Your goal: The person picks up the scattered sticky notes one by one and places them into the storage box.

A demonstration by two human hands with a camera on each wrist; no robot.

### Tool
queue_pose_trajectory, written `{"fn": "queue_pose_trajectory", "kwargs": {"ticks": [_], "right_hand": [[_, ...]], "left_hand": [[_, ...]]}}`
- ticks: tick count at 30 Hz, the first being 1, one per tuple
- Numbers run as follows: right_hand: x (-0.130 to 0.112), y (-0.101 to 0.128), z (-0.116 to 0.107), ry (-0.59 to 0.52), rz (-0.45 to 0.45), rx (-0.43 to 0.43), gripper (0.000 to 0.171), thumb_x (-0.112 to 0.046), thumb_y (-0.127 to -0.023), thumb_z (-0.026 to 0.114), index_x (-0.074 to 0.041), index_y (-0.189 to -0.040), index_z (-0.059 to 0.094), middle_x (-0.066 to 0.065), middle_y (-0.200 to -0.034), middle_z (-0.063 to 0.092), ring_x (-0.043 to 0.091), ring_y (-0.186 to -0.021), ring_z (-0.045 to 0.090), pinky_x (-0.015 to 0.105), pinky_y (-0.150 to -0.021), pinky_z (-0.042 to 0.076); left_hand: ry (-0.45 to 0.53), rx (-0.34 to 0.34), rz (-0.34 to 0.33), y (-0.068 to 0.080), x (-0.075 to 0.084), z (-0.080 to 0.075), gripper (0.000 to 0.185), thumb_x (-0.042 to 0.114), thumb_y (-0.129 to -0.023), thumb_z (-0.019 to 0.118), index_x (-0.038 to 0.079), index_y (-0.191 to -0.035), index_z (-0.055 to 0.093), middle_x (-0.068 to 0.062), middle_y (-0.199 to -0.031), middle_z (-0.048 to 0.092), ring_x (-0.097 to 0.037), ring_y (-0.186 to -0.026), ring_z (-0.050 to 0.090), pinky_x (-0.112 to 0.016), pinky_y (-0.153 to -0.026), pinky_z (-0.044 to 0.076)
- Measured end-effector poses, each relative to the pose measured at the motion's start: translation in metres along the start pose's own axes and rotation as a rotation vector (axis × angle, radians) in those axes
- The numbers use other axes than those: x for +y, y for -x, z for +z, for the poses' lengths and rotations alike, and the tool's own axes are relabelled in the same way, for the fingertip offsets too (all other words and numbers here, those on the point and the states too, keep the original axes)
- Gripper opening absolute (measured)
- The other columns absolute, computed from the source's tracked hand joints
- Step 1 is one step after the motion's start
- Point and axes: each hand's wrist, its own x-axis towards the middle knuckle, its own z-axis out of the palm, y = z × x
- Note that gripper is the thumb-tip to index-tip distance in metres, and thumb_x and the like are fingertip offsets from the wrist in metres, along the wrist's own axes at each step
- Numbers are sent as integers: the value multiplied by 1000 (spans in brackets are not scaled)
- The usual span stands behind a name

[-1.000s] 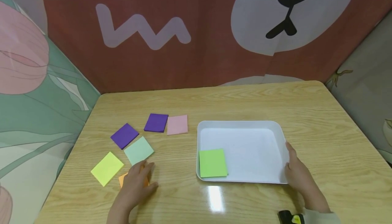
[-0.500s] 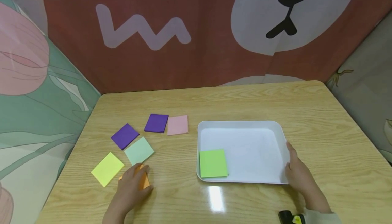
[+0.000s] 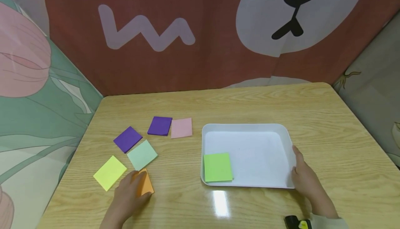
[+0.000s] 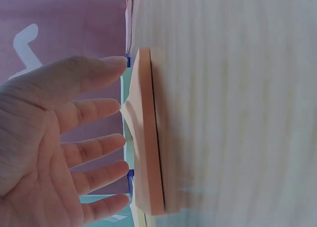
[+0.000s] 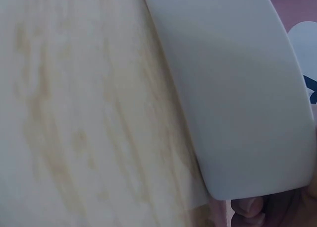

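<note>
The left hand (image 3: 126, 196) reaches over an orange pad (image 3: 147, 183), its fingers spread and loosely bent with the thumb well apart. The pad lies on the table (image 3: 175, 204), partly covered by the hand; in the left wrist view one fingertip appears to meet its top, though whether it presses is unclear. Close by are a yellow pad (image 3: 110, 172) and a mint pad (image 3: 142, 155). Beyond them, one purple pad (image 3: 127, 139) lies just beside the mint one; a second purple pad (image 3: 159, 126) sits next to a pink pad (image 3: 181, 128).

The right hand (image 3: 307, 180) grips the right side of a white tray (image 3: 259, 156), which holds a green pad (image 3: 217, 167) in its near left corner.
</note>
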Motion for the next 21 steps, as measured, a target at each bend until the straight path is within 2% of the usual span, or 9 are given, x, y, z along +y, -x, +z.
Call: {"fn": "queue_pose_trajectory", "kwargs": {"ticks": [3,7,12,17,21], "right_hand": [[0,0,0,-1,3,2,57,2,-88,23,2,-134,-11,43,-121,22,54,-108,26,58,-84,26],[1,-1,0,-1,-11,9,57,1,-88,24,3,-134,-10,43,-121,22,53,-108,27,58,-84,26],[1,-1,0,7,-26,16,57,2,-88,25,4,-133,-9,44,-119,24,53,-106,30,57,-82,29],[1,-1,-1,9,-20,10,57,2,-88,25,4,-133,-10,44,-118,25,53,-105,32,57,-80,30],[1,-1,-1,8,-5,1,57,1,-88,25,4,-133,-10,44,-119,24,53,-106,30,58,-81,29]], "left_hand": [[-5,-8,-11,0,-2,-1,57,20,-64,73,-1,-112,53,-24,-108,46,-42,-98,42,-58,-73,34],[-12,-53,-40,1,-3,-1,57,21,-65,72,-1,-114,52,-24,-108,45,-43,-99,41,-59,-73,33],[-7,-84,-52,1,-6,-2,63,24,-63,74,0,-116,51,-26,-112,43,-45,-101,38,-61,-73,32],[7,-174,-104,-2,-9,-3,72,27,-61,75,3,-122,45,-28,-120,37,-47,-107,33,-64,-75,29],[7,-200,-104,-4,-11,-2,78,28,-59,77,2,-124,43,-30,-120,36,-49,-106,32,-64,-73,29]]}}
